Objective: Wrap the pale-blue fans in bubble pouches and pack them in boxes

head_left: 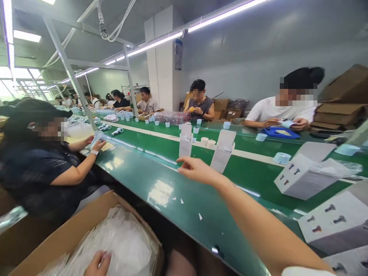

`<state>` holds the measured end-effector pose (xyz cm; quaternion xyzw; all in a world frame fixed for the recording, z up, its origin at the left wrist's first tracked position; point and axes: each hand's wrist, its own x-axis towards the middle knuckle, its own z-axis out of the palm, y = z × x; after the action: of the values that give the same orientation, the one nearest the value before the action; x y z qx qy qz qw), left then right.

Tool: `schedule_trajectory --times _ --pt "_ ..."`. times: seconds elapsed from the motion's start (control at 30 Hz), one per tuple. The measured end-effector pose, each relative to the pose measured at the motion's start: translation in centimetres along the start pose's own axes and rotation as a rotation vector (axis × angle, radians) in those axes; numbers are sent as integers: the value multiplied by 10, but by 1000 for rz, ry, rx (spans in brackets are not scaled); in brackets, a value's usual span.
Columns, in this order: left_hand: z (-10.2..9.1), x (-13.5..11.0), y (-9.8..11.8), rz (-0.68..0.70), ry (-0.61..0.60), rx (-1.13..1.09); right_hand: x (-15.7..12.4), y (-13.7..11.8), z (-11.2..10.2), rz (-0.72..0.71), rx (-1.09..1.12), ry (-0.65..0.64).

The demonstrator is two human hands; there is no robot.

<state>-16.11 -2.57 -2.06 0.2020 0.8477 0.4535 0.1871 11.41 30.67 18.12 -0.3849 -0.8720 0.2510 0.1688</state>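
Note:
My right hand reaches out over the green work surface, fingers extended and slightly bent, holding nothing that I can see. Just beyond its fingertips, an upright white carton stands with its flap raised. Another open white carton leans behind my wrist. At the bottom edge, my left hand is over a brown cardboard box full of clear plastic bags. Its thumb and fingers are curled together; whatever is between them cannot be made out.
Larger white boxes with printed pictures stand at the right. Light-blue round parts sit along the green conveyor belt. At the left, a co-worker handles a light-blue showerhead-like piece. Other people work across the belt. Paper scraps lie nearby.

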Motion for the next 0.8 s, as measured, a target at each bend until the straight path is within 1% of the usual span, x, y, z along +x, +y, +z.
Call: schedule_trajectory --times 0.07,0.1,0.13,0.17,0.2,0.23,0.27,0.3,0.33,0.37,0.43,0.47,0.5,0.57,0.6,0.63,0.67,0.7,0.73,0.8 --pt "-4 -2 20 28 79 -122 -33 -26 53 -120 185 -300" --pt "-4 -5 34 50 123 -207 -48 -37 79 -140 300 -451" --pt "-1 -9 47 104 166 -284 -63 -48 105 -136 419 -568" --pt "3 -13 61 132 189 -297 -76 -58 128 -117 536 -632" --pt "9 -19 74 147 198 -297 -86 -68 149 -87 643 -628" --pt "17 -26 85 160 193 -301 -95 -76 166 -55 739 -554" --pt "24 -33 95 179 158 -338 -100 -83 179 -26 823 -448" --pt "30 -40 103 194 106 -415 -104 -87 188 1 892 -343" --pt "35 -48 110 212 59 -496 -106 -88 192 31 943 -255" --pt "37 -54 115 232 12 -578 -106 -86 192 62 974 -190" --pt "32 -62 122 275 -89 -654 -104 -73 181 118 994 -132" --pt "27 -64 124 296 -170 -625 -103 -63 172 144 998 -128" --pt "20 -64 127 319 -280 -551 -103 -53 161 175 1007 -127" --pt "6 -62 133 376 -526 -311 -104 -31 141 242 1037 -138" --pt "1 -59 136 404 -614 -197 -106 -22 132 279 1061 -149" --pt "-2 -57 139 425 -660 -131 -108 -14 124 316 1093 -160" --pt "-3 -55 141 434 -658 -140 -110 -7 118 349 1132 -174" --pt "-2 -52 144 421 -626 -229 -113 -1 114 375 1175 -192" --pt "2 -49 145 380 -582 -379 -117 2 111 391 1219 -218" --pt "15 -43 145 240 -478 -721 -126 7 111 387 1293 -299"
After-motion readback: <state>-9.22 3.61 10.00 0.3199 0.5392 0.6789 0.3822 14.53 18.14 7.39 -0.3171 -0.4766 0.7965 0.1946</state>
